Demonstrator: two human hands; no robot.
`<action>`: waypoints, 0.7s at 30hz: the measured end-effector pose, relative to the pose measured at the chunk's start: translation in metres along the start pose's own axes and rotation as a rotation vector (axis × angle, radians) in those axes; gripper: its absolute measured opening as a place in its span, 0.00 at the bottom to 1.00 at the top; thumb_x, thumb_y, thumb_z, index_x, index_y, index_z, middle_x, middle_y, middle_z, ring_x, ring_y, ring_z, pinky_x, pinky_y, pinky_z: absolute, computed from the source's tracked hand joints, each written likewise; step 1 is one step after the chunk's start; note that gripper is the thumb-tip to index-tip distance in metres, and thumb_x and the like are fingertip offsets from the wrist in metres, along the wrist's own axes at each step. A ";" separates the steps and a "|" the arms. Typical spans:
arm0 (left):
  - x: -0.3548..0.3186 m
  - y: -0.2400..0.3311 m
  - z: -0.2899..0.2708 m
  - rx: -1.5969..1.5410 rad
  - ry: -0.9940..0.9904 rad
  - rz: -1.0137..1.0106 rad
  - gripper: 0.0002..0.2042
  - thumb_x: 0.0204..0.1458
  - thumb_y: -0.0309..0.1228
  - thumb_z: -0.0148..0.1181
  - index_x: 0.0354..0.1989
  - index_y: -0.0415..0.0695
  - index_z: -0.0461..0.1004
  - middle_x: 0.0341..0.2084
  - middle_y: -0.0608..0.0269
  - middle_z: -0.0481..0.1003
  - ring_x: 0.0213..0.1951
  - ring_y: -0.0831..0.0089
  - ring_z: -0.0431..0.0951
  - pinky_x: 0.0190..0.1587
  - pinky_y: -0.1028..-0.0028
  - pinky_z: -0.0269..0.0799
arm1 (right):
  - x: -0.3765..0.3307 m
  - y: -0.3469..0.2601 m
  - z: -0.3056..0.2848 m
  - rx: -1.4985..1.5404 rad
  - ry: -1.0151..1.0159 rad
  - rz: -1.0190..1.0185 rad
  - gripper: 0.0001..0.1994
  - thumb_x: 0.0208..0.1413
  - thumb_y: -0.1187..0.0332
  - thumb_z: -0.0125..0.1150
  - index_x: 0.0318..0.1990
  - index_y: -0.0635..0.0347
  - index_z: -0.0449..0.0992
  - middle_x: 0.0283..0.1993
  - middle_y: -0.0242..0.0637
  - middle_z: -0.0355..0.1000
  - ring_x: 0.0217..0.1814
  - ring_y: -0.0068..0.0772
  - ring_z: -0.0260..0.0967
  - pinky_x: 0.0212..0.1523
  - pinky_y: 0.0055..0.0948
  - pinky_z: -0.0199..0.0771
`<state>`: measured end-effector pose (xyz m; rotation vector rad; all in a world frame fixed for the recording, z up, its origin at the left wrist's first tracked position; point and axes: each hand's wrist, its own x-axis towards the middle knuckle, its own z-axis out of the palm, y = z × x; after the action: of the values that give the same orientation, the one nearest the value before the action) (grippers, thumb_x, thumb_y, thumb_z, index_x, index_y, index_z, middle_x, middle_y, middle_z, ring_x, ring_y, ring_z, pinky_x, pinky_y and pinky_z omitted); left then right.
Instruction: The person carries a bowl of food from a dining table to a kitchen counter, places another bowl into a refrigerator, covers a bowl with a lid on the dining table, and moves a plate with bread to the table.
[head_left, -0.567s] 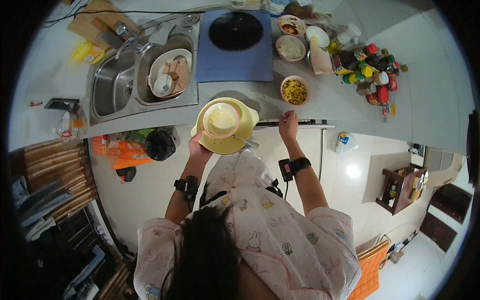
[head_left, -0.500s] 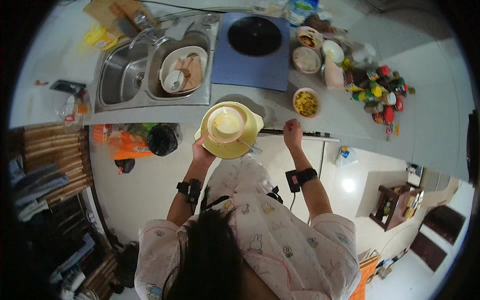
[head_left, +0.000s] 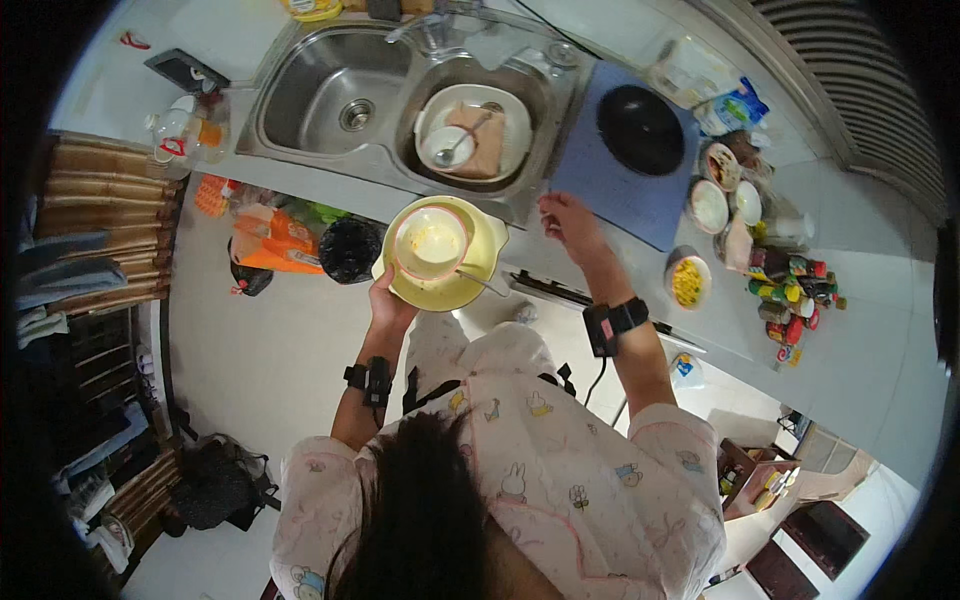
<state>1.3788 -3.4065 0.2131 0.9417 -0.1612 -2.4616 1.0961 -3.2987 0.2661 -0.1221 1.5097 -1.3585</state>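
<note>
- The left hand point(head_left: 393, 308) gripped the round yellow dish with ear-like handles point(head_left: 484, 240) by its near left rim. The right hand point(head_left: 572, 228) was raised farther right, with no object visible in it; its fingers looked bent, but how far they were closed could not be told.
- Inside the yellow dish, just beyond the left hand, sat a small pale bowl with a pink rim point(head_left: 445, 225), soiled with scraps. A slim metal utensil point(head_left: 483, 282) stuck out over the rim toward the right.
- One possible trouble was tipping: a single hand bore the load from one side, so a turned wrist could have slid the small bowl across the dish.
- The protruding utensil might have slipped out if knocked, perhaps to the pale floor point(head_left: 250, 370).
- Counted between the hands: one yellow dish, one pink-rimmed bowl, one utensil.
- Ahead of the hands: one steel sink with two basins point(head_left: 310, 100); the right basin held one large white dish point(head_left: 517, 118), one small white bowl point(head_left: 437, 140) and one spoon point(head_left: 468, 132).
- Beyond the right hand: one flat blue cooktop point(head_left: 592, 165); farther right on the grey-white counter point(head_left: 745, 330), four bowls point(head_left: 710, 207) and crowded jars point(head_left: 795, 300), too bunched to count.
</note>
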 end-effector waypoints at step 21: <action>0.101 0.320 -0.053 0.114 0.037 0.068 0.26 0.51 0.42 0.43 0.55 0.40 0.54 0.51 0.54 0.60 0.54 0.60 0.60 0.55 0.60 0.56 | 0.285 -0.102 0.319 -0.253 -0.334 0.000 0.15 0.51 0.67 0.51 0.47 0.63 0.65 0.39 0.33 0.69 0.38 0.24 0.68 0.35 0.18 0.68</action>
<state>1.4794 -3.7305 0.2020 1.0122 -0.3184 -2.3922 1.1453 -3.7346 0.2354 -0.4843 1.3876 -1.0791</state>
